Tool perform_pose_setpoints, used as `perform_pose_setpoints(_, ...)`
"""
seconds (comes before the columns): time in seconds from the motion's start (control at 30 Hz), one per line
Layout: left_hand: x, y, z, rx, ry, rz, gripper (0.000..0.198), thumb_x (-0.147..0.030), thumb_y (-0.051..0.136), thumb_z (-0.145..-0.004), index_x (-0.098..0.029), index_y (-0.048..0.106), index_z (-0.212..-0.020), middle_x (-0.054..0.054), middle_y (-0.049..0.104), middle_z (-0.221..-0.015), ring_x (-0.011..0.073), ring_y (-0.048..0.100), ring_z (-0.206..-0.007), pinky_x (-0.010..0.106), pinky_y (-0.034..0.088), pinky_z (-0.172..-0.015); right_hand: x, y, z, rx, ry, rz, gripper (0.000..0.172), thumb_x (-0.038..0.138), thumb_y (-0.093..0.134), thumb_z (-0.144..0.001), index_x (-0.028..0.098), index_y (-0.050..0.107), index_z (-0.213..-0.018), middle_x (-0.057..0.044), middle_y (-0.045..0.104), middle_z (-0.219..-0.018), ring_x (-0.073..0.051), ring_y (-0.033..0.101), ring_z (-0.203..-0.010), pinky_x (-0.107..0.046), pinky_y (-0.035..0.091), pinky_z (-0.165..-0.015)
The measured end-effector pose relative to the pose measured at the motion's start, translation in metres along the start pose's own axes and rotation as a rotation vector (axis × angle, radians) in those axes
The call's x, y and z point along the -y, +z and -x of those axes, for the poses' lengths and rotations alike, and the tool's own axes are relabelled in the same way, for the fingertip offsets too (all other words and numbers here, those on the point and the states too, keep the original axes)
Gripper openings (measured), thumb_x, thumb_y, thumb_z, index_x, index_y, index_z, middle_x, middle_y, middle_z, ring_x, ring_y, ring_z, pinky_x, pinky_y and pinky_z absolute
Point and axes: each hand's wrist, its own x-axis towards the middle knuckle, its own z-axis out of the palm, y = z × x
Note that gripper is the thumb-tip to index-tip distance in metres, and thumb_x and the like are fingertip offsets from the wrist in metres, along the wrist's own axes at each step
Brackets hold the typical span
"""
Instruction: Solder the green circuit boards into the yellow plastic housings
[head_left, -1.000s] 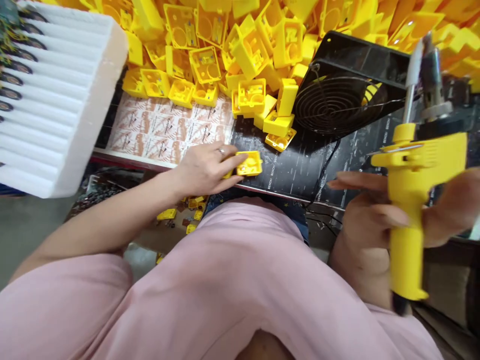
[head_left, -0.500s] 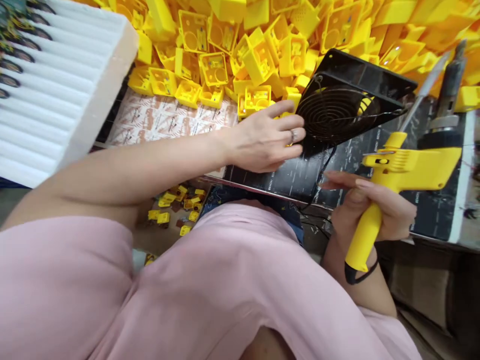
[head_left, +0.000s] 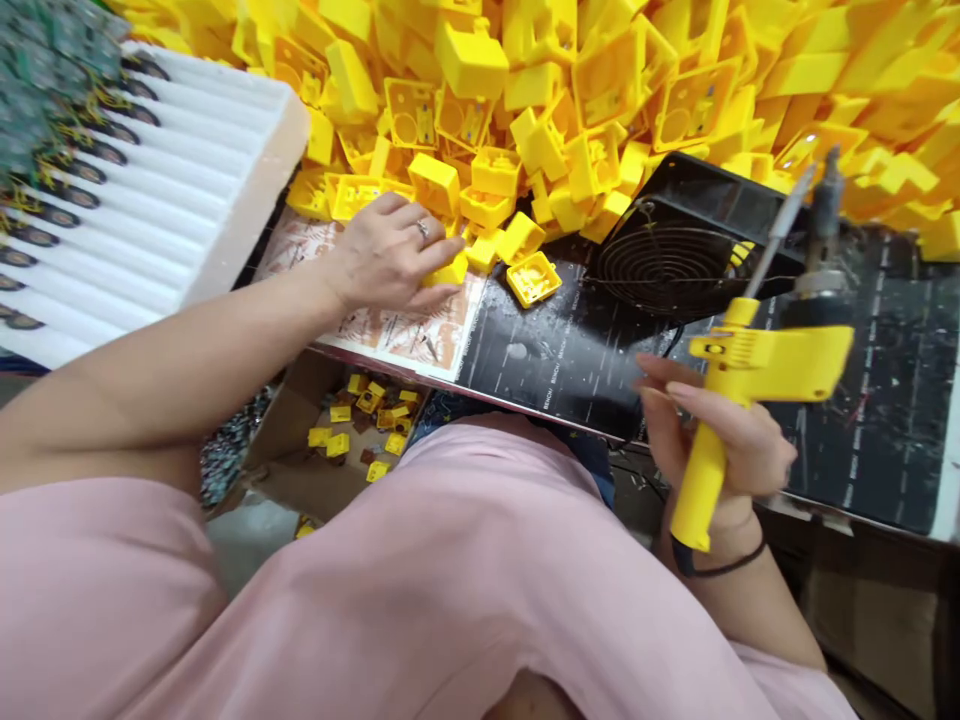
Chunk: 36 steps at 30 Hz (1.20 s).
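Observation:
My left hand [head_left: 397,255] is at the near edge of the heap of yellow plastic cases. Its thumb and forefinger close around a small yellow case [head_left: 455,270], partly hidden by the fingers. A single open yellow case [head_left: 534,280] lies to the right of that hand, with small parts inside. My right hand [head_left: 724,440] grips the yellow handle of a soldering gun [head_left: 701,485], its metal tip pointing up and away. Behind the tip stands a black fan [head_left: 660,255] with a round wire grille, tilted on the bench.
A large heap of yellow cases [head_left: 540,60] covers the back. At left, a ridged white foam tray [head_left: 225,130] carries green circuit boards [head_left: 52,80] with wires and round dark parts. Below the bench edge [head_left: 555,405], a cardboard box [head_left: 292,440] holds more small yellow pieces.
My left hand has moved left, away from the fan, and several yellow cases near it have shifted. My right hand still holds the soldering gun, slightly lower and further left in view.

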Motion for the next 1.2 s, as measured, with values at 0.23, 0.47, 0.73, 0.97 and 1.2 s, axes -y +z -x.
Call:
perform_pose_setpoints(0.23,-0.009,-0.004,0.012,-0.089,0.126,-0.073,0.049,-0.045,0.033,-0.112,-0.017,0.066,-0.135,0.010,0.076,-0.123,0.0274,0.065,-0.126,0.065,0.040,-0.121,0.015,0.050,-0.059,0.177,-0.314,0.288,0.029,0.035,0.077,-0.096,0.023,0.064,-0.119,-0.006,0.077,-0.098,-0.022,0.078,-0.091,-0.028,0.060,-0.076)
perform_pose_setpoints(0.47,-0.031,0.001,0.022,-0.390,0.396,-0.139,0.030,-0.024,0.043,-0.111,-0.022,0.071,-0.124,0.002,0.082,-0.104,0.0184,0.076,-0.109,0.052,0.055,-0.116,0.002,0.100,-0.089,0.338,-0.270,0.368,0.026,0.036,0.054,-0.107,0.025,0.064,-0.128,-0.008,0.071,-0.113,-0.022,0.072,-0.102,-0.026,0.052,-0.071)
perform_pose_setpoints(0.73,-0.054,0.000,0.049,-0.292,0.188,0.172,0.046,-0.042,0.054,-0.105,-0.023,0.059,-0.147,0.012,0.066,-0.149,0.0293,0.059,-0.143,0.054,0.049,-0.118,0.032,0.058,-0.051,0.296,-0.333,0.397,0.024,0.040,0.066,-0.103,0.022,0.064,-0.118,-0.005,0.071,-0.092,-0.020,0.070,-0.084,-0.027,0.048,-0.070)
perform_pose_setpoints(0.97,-0.084,-0.028,0.045,-0.007,0.065,-0.028,0.059,-0.038,0.054,-0.098,-0.010,0.057,-0.150,0.018,0.068,-0.143,0.0374,0.067,-0.122,0.049,0.056,-0.097,0.020,0.049,-0.041,0.438,-0.368,0.264,0.032,0.038,0.068,-0.102,0.022,0.059,-0.128,-0.005,0.074,-0.100,-0.021,0.070,-0.089,-0.034,0.050,-0.087)
perform_pose_setpoints(1.2,-0.130,-0.036,0.028,0.052,-0.217,-0.111,0.056,-0.051,0.063,-0.100,-0.004,0.070,-0.131,0.018,0.078,-0.094,0.0362,0.074,-0.096,0.043,0.055,-0.078,0.019,0.053,-0.026,0.287,-0.290,0.235,0.039,0.037,0.078,-0.095,0.023,0.059,-0.126,-0.004,0.069,-0.088,-0.026,0.071,-0.093,-0.035,0.055,-0.079)
